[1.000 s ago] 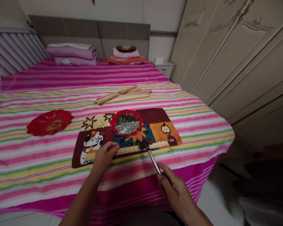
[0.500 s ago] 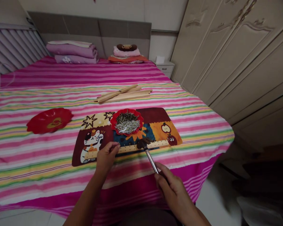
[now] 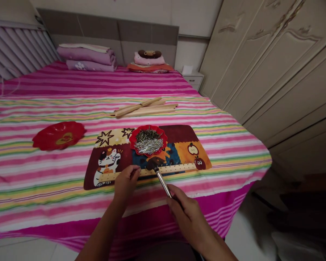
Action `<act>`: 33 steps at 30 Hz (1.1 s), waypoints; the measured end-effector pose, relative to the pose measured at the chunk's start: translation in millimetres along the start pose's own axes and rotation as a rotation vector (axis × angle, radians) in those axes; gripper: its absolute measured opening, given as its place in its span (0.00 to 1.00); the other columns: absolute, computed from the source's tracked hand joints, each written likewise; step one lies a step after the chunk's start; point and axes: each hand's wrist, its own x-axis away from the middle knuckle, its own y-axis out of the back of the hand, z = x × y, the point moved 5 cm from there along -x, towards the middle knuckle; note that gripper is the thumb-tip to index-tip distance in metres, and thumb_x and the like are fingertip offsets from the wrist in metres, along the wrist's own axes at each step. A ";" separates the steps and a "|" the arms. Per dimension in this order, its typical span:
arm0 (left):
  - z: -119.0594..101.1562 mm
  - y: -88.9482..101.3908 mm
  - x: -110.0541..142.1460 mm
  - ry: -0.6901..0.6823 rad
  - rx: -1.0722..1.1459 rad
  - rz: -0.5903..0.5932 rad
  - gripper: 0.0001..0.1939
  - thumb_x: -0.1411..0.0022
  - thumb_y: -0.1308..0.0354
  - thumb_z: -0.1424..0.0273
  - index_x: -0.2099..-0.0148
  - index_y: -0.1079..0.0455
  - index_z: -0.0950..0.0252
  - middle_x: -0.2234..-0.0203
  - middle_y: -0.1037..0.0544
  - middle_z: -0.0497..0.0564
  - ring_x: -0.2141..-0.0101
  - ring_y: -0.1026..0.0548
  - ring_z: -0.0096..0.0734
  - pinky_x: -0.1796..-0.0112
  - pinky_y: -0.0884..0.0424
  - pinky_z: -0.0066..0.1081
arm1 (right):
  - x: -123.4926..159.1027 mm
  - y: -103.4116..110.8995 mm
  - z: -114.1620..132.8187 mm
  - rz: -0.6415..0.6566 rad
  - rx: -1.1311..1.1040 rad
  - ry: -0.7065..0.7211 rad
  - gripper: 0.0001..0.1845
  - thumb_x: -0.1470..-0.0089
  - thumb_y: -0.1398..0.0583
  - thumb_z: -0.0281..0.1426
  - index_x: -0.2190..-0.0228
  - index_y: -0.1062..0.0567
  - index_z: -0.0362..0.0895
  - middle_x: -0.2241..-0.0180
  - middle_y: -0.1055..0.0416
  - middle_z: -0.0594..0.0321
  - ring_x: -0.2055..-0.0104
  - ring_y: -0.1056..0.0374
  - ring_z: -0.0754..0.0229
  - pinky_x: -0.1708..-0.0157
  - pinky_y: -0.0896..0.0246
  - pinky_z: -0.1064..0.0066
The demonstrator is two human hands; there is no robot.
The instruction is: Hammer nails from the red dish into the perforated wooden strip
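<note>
My right hand (image 3: 187, 210) is wrapped round the handle of a hammer (image 3: 162, 182). The hammer's dark head is over the middle of a narrow wooden strip (image 3: 176, 168), which has small nails standing along it. My left hand (image 3: 127, 181) is at the strip, left of the hammer head, with thumb and forefinger pinched together. Whatever is between those fingertips is too small to make out, possibly a nail. Just beyond the strip, a red scalloped bowl (image 3: 165, 145) holds many silver and dark nails (image 3: 149, 142). The strip lies on a patterned mat (image 3: 176, 134).
A larger red plate (image 3: 53, 136) lies to the left on the striped bedspread (image 3: 43, 174). Several loose wooden strips (image 3: 145, 108) are piled beyond the mat. Folded bedding (image 3: 87, 58) stands by the headboard, and a wardrobe (image 3: 266, 72) is on the right.
The hammer and my right hand have moved left, bringing the hammer head closer to my left fingertips. My left hand stays pinched at the strip. The view has shifted slightly.
</note>
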 end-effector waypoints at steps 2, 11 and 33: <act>-0.6 -1.0 1.5 -0.044 -0.038 -0.011 0.12 0.46 0.47 0.61 0.66 0.27 0.60 0.69 0.20 0.49 0.66 0.25 0.34 0.62 0.32 0.31 | -6.9 -4.3 8.1 0.016 0.019 0.028 0.18 0.38 0.50 0.33 0.49 0.32 0.42 0.79 0.40 0.70 0.78 0.47 0.68 0.79 0.51 0.77; -1.5 -3.2 1.5 -0.033 -0.169 0.018 0.10 0.43 0.48 0.63 0.65 0.27 0.61 0.70 0.21 0.49 0.66 0.25 0.34 0.63 0.33 0.31 | -29.7 -16.9 20.0 0.047 0.129 0.110 0.16 0.40 0.51 0.29 0.52 0.31 0.42 0.79 0.39 0.68 0.79 0.46 0.67 0.79 0.51 0.76; -72.0 -24.6 -96.7 -0.263 -0.656 0.182 0.12 0.43 0.50 0.72 0.67 0.24 0.64 0.65 0.22 0.58 0.59 0.27 0.47 0.58 0.38 0.42 | 26.7 41.0 -33.2 -0.250 0.044 -0.086 0.25 0.40 0.49 0.43 0.46 0.31 0.43 0.80 0.34 0.67 0.78 0.37 0.64 0.75 0.36 0.77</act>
